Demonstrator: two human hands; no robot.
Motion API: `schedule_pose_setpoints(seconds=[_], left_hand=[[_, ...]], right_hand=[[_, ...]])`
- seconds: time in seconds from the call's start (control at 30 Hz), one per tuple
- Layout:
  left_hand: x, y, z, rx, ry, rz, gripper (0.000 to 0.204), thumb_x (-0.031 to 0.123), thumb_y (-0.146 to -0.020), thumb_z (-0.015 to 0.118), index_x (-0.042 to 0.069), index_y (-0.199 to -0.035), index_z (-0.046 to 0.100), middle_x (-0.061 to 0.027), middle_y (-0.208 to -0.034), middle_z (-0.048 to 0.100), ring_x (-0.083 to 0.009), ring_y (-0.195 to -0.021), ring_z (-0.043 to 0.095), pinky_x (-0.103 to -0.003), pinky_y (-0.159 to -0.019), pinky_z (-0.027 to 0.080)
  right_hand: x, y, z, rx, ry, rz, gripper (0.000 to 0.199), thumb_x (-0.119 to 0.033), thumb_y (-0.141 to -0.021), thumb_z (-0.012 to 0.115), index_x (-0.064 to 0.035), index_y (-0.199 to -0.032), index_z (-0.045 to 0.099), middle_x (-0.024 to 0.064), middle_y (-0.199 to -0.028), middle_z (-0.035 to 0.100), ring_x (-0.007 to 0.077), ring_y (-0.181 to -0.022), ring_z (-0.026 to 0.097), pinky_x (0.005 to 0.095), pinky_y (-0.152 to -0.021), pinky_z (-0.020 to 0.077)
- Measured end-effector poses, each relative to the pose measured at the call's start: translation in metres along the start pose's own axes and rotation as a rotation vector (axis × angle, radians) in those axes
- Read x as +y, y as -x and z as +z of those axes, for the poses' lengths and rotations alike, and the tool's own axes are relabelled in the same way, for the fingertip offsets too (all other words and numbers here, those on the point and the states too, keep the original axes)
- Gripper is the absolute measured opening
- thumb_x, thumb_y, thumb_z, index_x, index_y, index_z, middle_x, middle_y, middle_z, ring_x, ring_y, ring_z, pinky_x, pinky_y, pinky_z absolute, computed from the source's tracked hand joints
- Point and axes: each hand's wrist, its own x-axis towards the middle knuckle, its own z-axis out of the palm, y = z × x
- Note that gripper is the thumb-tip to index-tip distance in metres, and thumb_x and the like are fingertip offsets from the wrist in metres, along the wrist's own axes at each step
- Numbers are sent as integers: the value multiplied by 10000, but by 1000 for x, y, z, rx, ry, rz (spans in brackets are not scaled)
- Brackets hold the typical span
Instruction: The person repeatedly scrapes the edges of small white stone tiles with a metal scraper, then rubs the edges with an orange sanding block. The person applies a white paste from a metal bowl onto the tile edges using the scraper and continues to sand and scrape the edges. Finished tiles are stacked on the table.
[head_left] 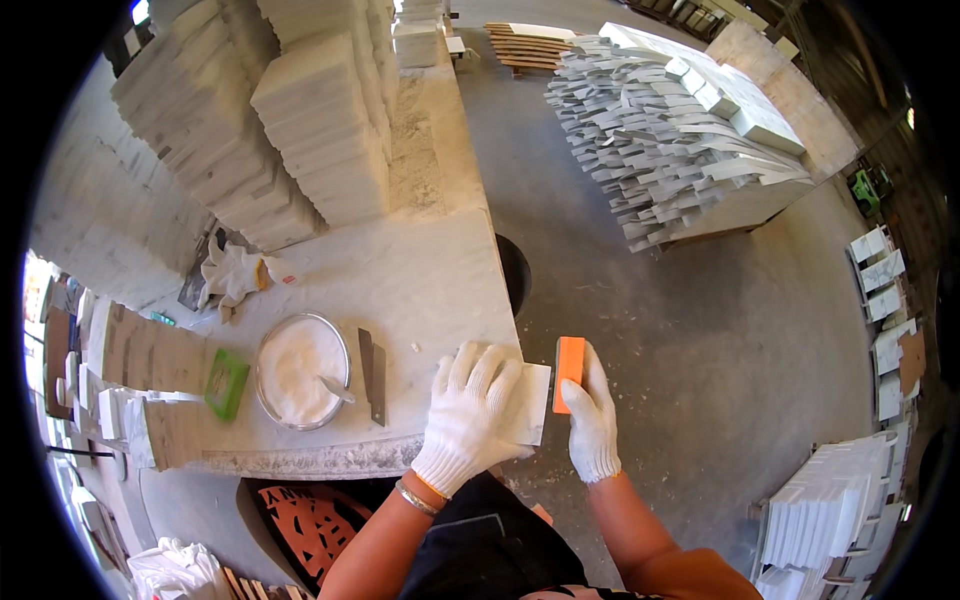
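My left hand (470,415), in a white knit glove, lies flat on a small white marble tile (532,400) that sticks out past the right corner of the marble worktop (420,280). In my gloved right hand (590,425) I grip an orange sanding block (568,366), held upright against the tile's right edge.
On the worktop sit a metal bowl of white powder (300,370) with a spoon, a dark scraper (374,372), a green sponge (226,383) and spare gloves (232,275). Stacks of white slabs (320,110) stand behind. More tile stacks (680,130) and tiles (820,510) rest on the concrete floor.
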Motion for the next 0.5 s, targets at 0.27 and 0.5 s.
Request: schedule_pose_setpoints(seconds=[0.27,0.5], left_hand=[[-1,0,3,-6,11,-4,984,364,-492,942,106,-1360,557,-139,-1427,521,-438,-1368,439,-589,-1107,373],[-2,1,4,-33,2,-13,977,368,-501,943,116,-1363,558,-139,-1433,520,-440,-1372,440,-598,-1114,366]], right_hand=[[19,-8,0,22,106,3,736,-284,-1003,607,29,-1594,300,128,-1578,433,226,-1441,413,349,-1190,309],[2,14,7,3,108,-81,782,-315,-977,643,30,-1591,303,123,-1565,443,225,-1432,425,348,-1184,322]])
